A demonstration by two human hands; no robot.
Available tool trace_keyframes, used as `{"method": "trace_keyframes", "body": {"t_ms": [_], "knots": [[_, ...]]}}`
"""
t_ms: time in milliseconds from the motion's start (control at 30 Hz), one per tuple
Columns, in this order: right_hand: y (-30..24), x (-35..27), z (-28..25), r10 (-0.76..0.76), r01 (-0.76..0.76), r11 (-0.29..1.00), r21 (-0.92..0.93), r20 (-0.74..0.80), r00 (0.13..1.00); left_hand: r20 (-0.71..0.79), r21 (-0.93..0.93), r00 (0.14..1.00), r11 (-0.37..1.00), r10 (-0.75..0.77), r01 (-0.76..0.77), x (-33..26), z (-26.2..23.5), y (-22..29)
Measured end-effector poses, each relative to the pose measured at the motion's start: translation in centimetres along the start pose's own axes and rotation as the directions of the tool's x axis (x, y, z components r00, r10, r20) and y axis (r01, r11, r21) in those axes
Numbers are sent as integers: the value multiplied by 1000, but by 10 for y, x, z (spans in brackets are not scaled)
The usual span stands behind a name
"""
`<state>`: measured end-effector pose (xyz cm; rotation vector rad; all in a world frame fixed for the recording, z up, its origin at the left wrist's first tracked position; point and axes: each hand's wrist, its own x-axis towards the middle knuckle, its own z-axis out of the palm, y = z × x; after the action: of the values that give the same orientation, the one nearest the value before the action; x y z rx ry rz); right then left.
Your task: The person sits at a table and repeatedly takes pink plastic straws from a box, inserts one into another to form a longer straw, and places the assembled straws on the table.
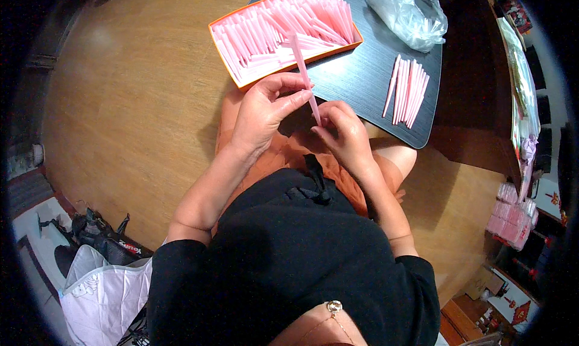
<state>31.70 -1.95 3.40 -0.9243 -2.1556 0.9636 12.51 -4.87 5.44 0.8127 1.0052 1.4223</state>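
A slim pink tube (299, 55), tapered toward its lower end, stands nearly upright between my hands above my lap. My left hand (265, 107) is closed on its middle, pinching it between thumb and fingers. At the narrow lower end, the fingers of my right hand (347, 132) are closed around the tip. Just beyond my hands, an orange-edged box (231, 71) holds a dense pile of similar pink pieces (283, 23). Several thin pink-and-white sticks (407, 92) lie side by side on the dark table (356, 83), right of my right hand.
A crumpled clear plastic bag (407, 17), with some pale sticks in it, sits at the table's far right. Dark furniture (470, 92) stands beyond the table's right side. Pink packs (512, 216) are stacked at far right, and a pale quilted cloth (105, 292) lies at lower left.
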Motion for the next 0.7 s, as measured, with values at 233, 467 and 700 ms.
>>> {"method": "trace_keyframes", "body": {"t_ms": [233, 467, 700], "knots": [[-3, 0, -2, -12, 12, 1000, -5, -7, 1000, 1, 10, 1000, 1000, 23, -23, 2, 0, -5], [-2, 0, -2, -33, 33, 999, -8, 1, 999, 10, 14, 999, 999, 34, -34, 2, -2, -7], [1, -2, -1, -21, 20, 999, -37, -10, 1000, 97, 207, 990, 971, 104, -122, -2, 0, -3]]}}
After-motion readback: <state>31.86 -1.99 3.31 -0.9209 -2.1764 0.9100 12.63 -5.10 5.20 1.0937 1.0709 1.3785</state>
